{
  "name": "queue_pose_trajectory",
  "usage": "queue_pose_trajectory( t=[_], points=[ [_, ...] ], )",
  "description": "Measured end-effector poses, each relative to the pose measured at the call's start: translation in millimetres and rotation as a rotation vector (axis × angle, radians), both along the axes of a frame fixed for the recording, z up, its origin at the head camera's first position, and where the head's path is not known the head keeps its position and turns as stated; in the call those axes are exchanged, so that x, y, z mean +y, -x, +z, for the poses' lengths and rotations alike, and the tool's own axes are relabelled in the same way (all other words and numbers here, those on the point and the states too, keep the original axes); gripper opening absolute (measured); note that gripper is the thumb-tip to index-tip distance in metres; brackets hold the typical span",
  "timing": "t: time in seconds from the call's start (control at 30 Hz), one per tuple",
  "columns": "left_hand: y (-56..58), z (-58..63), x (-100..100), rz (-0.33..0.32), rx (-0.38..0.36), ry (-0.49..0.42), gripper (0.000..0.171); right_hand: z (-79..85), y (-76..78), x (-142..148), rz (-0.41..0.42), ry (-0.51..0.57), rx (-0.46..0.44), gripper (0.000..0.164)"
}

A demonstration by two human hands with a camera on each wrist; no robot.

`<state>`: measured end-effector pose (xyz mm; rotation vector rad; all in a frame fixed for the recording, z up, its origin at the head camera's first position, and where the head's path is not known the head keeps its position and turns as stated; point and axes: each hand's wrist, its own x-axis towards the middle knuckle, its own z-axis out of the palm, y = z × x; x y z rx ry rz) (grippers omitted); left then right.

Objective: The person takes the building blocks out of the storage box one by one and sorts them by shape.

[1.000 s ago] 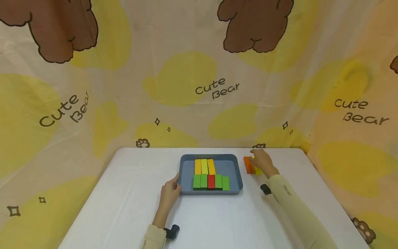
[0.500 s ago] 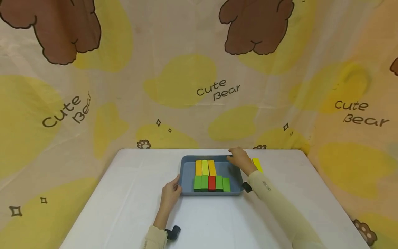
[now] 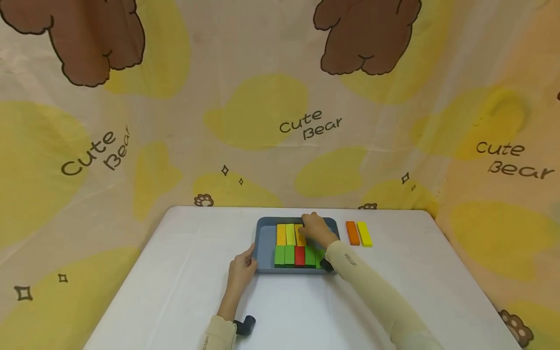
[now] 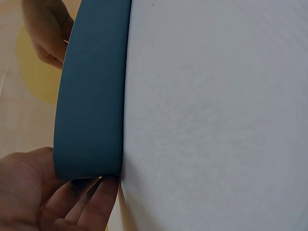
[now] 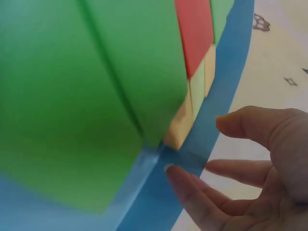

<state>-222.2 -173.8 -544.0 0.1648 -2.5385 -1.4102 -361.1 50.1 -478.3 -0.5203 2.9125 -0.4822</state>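
Observation:
A blue-grey tray (image 3: 265,243) holds two rows of coloured wooden blocks. Its front row has several green blocks (image 3: 280,254) and one red block (image 3: 299,255); two orange-yellow blocks (image 3: 281,234) and a lime one (image 3: 290,235) lie behind. My left hand (image 3: 241,270) grips the tray's left side, thumb at the rim and fingers at its underside in the left wrist view. Over the tray's right half is my right hand (image 3: 318,230), next to the back row's right-hand block. In the right wrist view its fingers are spread, with nothing between them.
To the right of the tray, an orange block (image 3: 352,233) and a yellow block (image 3: 364,234) lie side by side on the white table (image 3: 288,311). A printed cloth backdrop (image 3: 245,112) rises behind the table.
My right hand has moved left from the loose orange and yellow blocks to above the tray's back row. Those two blocks are fully uncovered now. My left hand stays at the tray's side.

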Motion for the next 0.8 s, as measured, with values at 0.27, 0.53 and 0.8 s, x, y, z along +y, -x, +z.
queue_pose_trajectory(
  t=[0.27,0.53,0.8],
  points=[
    [-0.4,1.8,2.2,-0.009,0.009,-0.007,0.049,-3.0,-5.6,-12.4,-0.046,-0.012,-0.018,0.036],
    [1.8,1.1,2.1,0.016,-0.002,-0.003,0.05,-5.7,-9.4,-14.2,-0.061,-0.007,-0.042,0.033],
    [0.4,0.7,1.7,0.016,-0.014,-0.006,0.049,-11.7,-10.8,-17.5,-0.053,-0.013,-0.127,0.012]
  ],
)
